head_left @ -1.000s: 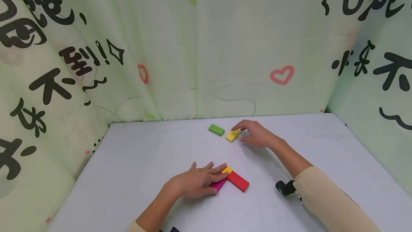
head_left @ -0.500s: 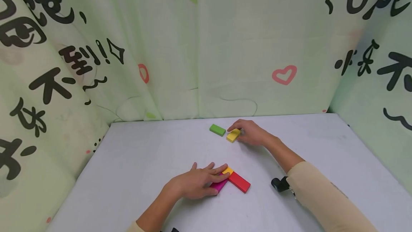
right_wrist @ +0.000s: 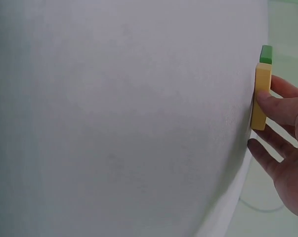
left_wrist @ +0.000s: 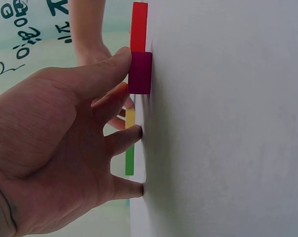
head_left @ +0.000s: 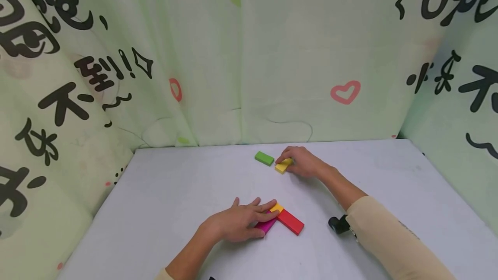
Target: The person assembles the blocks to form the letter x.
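Note:
At the far side of the table my right hand [head_left: 305, 162] pinches a yellow block [head_left: 283, 166] between thumb and fingers. The right wrist view shows the thumb on the face of that yellow block [right_wrist: 260, 111]. Nearer to me, my left hand [head_left: 238, 221] lies with spread, straight fingers over a purple block [head_left: 266, 225]. Its thumb and index finger touch this block, and fingertips reach an orange block [head_left: 277, 207], which is partly hidden. A red block [head_left: 291, 222] adjoins them at an angle. In the left wrist view the thumb rests at the purple block's [left_wrist: 140, 74] edge.
A green block [head_left: 264, 158] lies just left of the yellow one, near the table's back edge. The white table [head_left: 175, 185] is enclosed by pale green printed curtains [head_left: 288, 55]. A black wrist camera [head_left: 338, 224] hangs below the right sleeve.
My right hand has moved slightly left and its fingers have come in around the yellow block. The left hand stays in place on the blocks.

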Motion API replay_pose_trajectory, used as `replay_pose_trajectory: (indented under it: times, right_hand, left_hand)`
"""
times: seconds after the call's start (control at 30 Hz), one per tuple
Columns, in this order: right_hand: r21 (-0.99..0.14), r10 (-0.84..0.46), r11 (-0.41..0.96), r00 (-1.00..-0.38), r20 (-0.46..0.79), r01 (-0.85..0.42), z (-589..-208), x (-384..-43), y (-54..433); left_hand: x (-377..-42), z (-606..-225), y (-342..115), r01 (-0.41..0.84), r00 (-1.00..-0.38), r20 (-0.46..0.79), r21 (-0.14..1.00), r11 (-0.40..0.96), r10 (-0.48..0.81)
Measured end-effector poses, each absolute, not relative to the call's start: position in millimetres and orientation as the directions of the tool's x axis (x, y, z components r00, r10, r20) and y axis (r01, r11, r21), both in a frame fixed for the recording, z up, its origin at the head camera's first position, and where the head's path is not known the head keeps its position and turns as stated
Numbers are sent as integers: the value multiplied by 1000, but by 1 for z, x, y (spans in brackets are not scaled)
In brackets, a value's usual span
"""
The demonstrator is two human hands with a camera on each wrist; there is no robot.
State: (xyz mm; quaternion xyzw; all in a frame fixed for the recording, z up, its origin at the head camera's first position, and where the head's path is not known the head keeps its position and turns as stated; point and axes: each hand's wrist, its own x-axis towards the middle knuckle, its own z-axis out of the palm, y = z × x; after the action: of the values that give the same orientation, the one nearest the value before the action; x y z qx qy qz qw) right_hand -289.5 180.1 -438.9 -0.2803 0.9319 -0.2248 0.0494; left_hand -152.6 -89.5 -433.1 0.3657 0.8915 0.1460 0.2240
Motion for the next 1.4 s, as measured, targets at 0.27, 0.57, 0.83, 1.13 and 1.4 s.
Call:
replay_pose_trajectory:
  times: [0.27,0.57,0.83,1.13,1.4]
  right_hand:
    - [-428,-550,749,-835,26,-506,-438,-291,181]
    - [-417,-543,763,-840,2,-494,-435,-283,178]
    - [-400,-548,770,-837,-15,-497,-433,-278,179]
    - [-415,-554,762,-832,-21,-497,-431,-269,180]
    - [-438,-586,736,-810,-32,-515,-429,-258,178]
  left_hand:
    - [-153,-434,-89,599,-634,-274,419,683,723]
    - [-152,-434,-88,595,-633,-289,412,690,718]
    - [-152,-434,-88,600,-633,-282,408,688,721]
    - [-153,-435,-89,604,-633,-280,404,687,721]
    - [-154,-436,-90,605,-636,-274,404,686,722]
